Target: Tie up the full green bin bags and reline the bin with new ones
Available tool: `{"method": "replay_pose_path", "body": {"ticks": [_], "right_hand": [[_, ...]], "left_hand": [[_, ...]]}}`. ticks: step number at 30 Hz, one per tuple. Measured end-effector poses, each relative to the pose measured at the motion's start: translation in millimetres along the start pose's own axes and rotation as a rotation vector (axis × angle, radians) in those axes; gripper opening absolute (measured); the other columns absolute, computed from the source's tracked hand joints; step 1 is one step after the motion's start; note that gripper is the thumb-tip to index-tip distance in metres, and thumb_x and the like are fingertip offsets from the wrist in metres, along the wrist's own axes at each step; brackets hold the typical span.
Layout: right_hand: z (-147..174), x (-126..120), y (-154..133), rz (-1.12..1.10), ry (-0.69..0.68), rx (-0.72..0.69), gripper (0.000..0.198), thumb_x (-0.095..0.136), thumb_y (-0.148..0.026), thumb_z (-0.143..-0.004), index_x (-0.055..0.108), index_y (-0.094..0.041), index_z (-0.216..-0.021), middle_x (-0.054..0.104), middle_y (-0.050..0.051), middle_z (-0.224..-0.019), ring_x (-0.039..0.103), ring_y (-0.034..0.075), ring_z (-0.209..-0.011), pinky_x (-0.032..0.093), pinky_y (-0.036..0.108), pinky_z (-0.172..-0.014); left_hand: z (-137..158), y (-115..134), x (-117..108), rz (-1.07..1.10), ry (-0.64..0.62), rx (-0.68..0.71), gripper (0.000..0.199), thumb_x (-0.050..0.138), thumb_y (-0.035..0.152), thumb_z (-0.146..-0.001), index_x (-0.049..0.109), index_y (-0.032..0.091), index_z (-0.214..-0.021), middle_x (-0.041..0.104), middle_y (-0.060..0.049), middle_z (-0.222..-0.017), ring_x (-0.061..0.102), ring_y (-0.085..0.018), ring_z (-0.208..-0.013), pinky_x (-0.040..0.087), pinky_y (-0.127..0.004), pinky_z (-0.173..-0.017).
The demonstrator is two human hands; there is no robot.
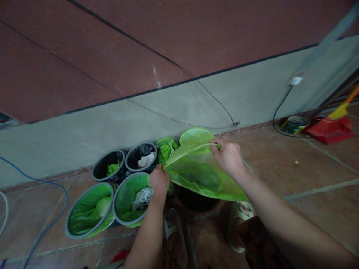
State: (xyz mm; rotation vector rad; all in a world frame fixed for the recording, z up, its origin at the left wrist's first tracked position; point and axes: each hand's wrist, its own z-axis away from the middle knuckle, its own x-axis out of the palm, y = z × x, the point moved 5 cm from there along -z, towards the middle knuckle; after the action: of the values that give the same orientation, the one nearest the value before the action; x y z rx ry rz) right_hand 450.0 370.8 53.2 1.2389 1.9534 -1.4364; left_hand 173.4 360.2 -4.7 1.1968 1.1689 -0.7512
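Observation:
A thin green plastic bag (pixel 196 168) is stretched between my two hands. My left hand (pixel 159 181) is closed on its left corner, and my right hand (pixel 228 155) pinches the upper edge farther right. Beneath the bag stands a dark bin (pixel 196 200), its rim largely covered. To the left are several bins with grey rims: a green-lined bin (pixel 119 200) with crumpled pale plastic inside, another green-lined bin (pixel 73 218), a black-lined bin (pixel 129 160) with white crumpled material, and a black bin (pixel 97 170) holding a green scrap. A bunched green bag (pixel 166 149) sits behind my left hand.
Behind the bins runs a pale lower wall (pixel 92 130) with a thin cable (pixel 179 122). A green-lined round rim (pixel 198 133) shows behind the bag. At right lie a red dustpan (pixel 329 129) and a can (pixel 295 125). A blue hose (pixel 53 222) crosses the floor at left.

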Motion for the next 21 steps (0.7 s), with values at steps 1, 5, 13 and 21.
{"method": "replay_pose_path", "body": {"ticks": [1, 5, 13, 21], "right_hand": [[1.8, 2.7, -1.2, 0.037, -0.031, -0.003, 0.028, 0.053, -0.025, -0.09, 0.073, -0.019, -0.109, 0.072, 0.009, -0.112, 0.067, 0.024, -0.1, 0.05, 0.035, -0.093], [16.1, 8.6, -23.9, 0.126, -0.061, -0.171, 0.061, 0.068, -0.03, -0.08, 0.056, -0.019, -0.139, 0.058, 0.015, -0.139, 0.055, 0.033, -0.123, 0.043, 0.048, -0.105], [61.3, 15.4, -80.6, 0.021, -0.05, -0.453, 0.06, 0.052, -0.013, -0.088, 0.051, -0.028, -0.146, 0.048, 0.009, -0.153, 0.028, 0.031, -0.149, 0.015, 0.061, -0.122], [56.6, 46.3, -76.3, 0.138, -0.172, -0.478, 0.037, 0.047, -0.011, -0.094, 0.07, -0.023, -0.12, 0.06, 0.008, -0.143, 0.041, 0.029, -0.137, 0.031, 0.051, -0.112]], "left_hand": [[-0.4, -0.3, -1.6, -0.01, 0.009, -0.001, 0.028, 0.046, 0.02, -0.09, 0.072, 0.019, -0.1, 0.077, -0.016, -0.089, 0.072, -0.028, -0.08, 0.049, -0.034, -0.07], [2.6, 6.2, -2.1, -0.029, 0.036, 0.036, 0.028, 0.045, 0.023, -0.092, 0.072, 0.019, -0.102, 0.076, -0.014, -0.083, 0.071, -0.026, -0.075, 0.05, -0.033, -0.07], [25.1, 42.7, 10.8, -0.013, -0.056, 0.197, 0.029, 0.044, 0.019, -0.096, 0.068, 0.018, -0.113, 0.076, -0.012, -0.102, 0.074, -0.022, -0.087, 0.049, -0.026, -0.072], [42.4, 64.5, 12.1, 0.02, -0.11, 0.306, 0.029, 0.04, 0.02, -0.099, 0.065, 0.015, -0.113, 0.075, -0.013, -0.104, 0.073, -0.022, -0.088, 0.047, -0.027, -0.069]]}}
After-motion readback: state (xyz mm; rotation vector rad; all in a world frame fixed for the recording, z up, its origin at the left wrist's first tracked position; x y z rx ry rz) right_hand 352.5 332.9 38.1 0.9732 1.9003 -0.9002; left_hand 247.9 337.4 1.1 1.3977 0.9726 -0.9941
